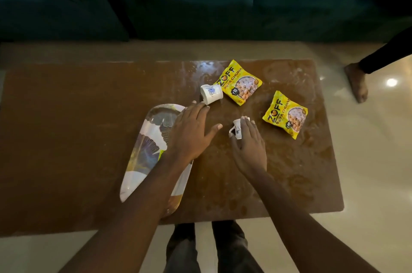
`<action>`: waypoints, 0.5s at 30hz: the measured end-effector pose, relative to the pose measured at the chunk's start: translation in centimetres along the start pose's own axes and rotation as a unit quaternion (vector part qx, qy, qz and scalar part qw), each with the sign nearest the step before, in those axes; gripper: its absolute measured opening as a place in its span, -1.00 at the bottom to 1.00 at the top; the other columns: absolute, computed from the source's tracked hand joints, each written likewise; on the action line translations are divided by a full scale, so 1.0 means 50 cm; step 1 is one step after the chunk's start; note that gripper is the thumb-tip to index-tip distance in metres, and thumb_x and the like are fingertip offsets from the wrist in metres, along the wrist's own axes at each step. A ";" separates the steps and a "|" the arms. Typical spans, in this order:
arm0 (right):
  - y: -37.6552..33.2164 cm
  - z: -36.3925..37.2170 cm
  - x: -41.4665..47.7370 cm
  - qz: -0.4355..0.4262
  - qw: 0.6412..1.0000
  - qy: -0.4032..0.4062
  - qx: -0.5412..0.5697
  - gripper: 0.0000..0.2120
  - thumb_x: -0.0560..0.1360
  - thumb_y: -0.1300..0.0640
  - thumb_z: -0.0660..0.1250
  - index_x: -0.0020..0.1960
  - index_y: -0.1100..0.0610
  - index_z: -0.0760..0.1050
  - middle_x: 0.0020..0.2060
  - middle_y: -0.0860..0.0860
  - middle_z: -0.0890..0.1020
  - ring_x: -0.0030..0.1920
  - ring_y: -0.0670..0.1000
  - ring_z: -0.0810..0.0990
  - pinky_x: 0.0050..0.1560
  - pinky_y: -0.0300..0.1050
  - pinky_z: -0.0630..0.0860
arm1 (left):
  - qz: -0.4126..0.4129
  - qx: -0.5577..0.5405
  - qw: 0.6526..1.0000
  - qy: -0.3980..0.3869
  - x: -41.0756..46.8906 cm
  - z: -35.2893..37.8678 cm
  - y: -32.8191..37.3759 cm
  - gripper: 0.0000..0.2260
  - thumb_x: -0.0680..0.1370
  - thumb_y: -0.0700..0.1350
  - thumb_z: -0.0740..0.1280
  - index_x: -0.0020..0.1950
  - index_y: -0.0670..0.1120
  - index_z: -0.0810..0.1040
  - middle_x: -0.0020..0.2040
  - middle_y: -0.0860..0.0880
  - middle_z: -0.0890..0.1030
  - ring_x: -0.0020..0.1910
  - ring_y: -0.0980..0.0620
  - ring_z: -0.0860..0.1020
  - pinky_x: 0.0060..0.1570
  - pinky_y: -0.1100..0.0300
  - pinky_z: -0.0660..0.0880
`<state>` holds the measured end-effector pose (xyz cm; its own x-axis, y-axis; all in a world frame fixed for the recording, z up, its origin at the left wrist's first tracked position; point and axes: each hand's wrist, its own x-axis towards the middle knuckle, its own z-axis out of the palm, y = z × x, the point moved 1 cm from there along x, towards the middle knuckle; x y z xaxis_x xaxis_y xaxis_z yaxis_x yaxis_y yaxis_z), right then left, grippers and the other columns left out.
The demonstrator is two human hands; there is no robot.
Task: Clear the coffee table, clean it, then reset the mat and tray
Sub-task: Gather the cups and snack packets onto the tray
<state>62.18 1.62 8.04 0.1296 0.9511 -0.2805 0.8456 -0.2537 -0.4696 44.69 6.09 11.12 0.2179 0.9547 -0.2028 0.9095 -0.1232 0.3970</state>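
A brown coffee table [66, 127] fills the view. A patterned white tray [147, 145] lies on it, left of centre. My left hand [191, 130] is spread open over the tray's far right part, fingertips touching a white cup [210, 94] that lies on its side. My right hand [249, 145] is curled around a second small white cup [236, 128], also tipped over. Two yellow snack packets lie beyond: one [239, 82] beside the far cup, the other [286, 114] to the right of my right hand.
The table's right half shows smears and stains [296, 172]. A dark sofa [200, 0] stands behind the table. Another person's bare foot [356, 85] rests on the shiny floor at the right. My own legs [209, 248] are at the near edge.
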 end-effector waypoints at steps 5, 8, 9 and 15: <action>0.072 0.055 0.035 0.021 1.000 0.013 0.004 -0.39 0.63 -0.06 0.22 0.59 0.10 0.14 0.58 0.00 0.19 0.59 -0.01 0.06 0.52 -0.06 0.05 | -0.031 0.002 1.000 0.000 0.038 0.098 -0.027 -0.41 0.59 0.26 0.13 0.49 -0.09 0.31 0.52 -0.06 0.29 0.54 -0.03 0.15 0.47 0.00 0.17; 0.107 0.080 0.049 0.038 0.998 0.038 0.014 -0.38 0.59 -0.06 0.28 0.57 0.11 0.19 0.56 0.01 0.23 0.56 0.01 0.13 0.50 0.01 0.14 | -0.038 0.002 0.999 0.018 0.062 0.132 -0.042 -0.42 0.58 0.22 0.19 0.48 -0.11 0.32 0.52 -0.09 0.29 0.53 -0.06 0.18 0.46 -0.01 0.18; 0.114 0.086 0.054 0.041 0.998 0.047 0.018 -0.38 0.57 -0.06 0.29 0.55 0.11 0.22 0.55 0.02 0.26 0.55 0.02 0.18 0.48 0.05 0.21 | -0.041 0.002 0.999 0.028 0.070 0.136 -0.046 -0.42 0.58 0.20 0.22 0.48 -0.12 0.32 0.51 -0.10 0.30 0.52 -0.08 0.19 0.46 -0.01 0.18; 0.135 0.109 0.073 0.047 0.996 0.055 0.061 -0.35 0.54 -0.09 0.35 0.52 0.09 0.22 0.40 0.06 0.38 0.34 0.04 0.41 0.21 0.04 0.48 | -0.063 0.008 0.995 0.077 0.138 0.152 -0.055 -0.34 0.51 0.08 0.38 0.49 -0.17 0.25 0.49 -0.19 0.29 0.47 -0.16 0.25 0.40 -0.03 0.24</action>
<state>65.56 2.42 -0.72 0.2661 0.9340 -0.2385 0.7587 -0.3556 -0.5459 46.41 10.93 1.82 0.0464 0.9929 -0.1091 0.9316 -0.0036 0.3636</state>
